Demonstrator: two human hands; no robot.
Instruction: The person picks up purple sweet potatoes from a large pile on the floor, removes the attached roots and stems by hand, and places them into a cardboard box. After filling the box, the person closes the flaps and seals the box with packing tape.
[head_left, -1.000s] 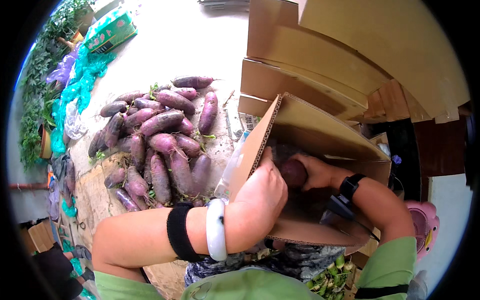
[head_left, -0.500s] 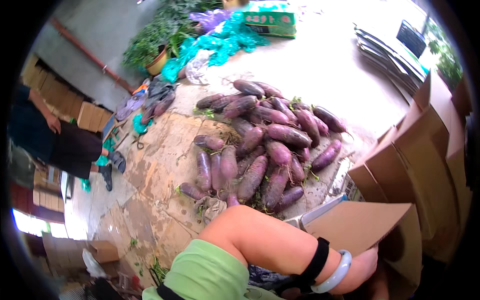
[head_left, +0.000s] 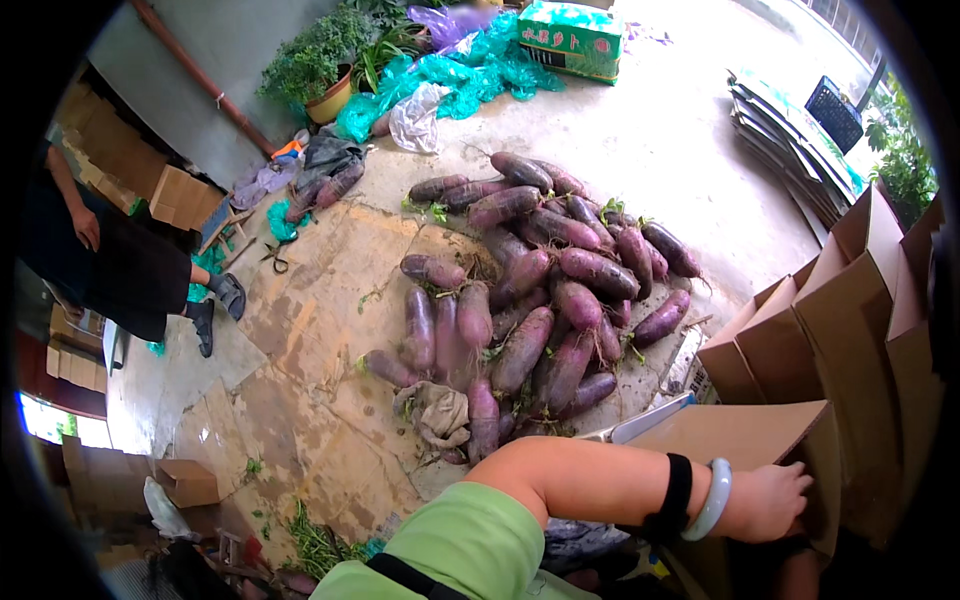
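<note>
The left hand, fingers bent, lies at the open brown carton, presumably to steady its wall; whether it grips cannot be determined. The right hand is hidden from view, its state unverifiable. Purple radishes lie heaped on the floor beside the carton, apparently for easy reach.

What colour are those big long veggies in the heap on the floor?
The veggies are purple, some darker, some pinker; head view.
</note>
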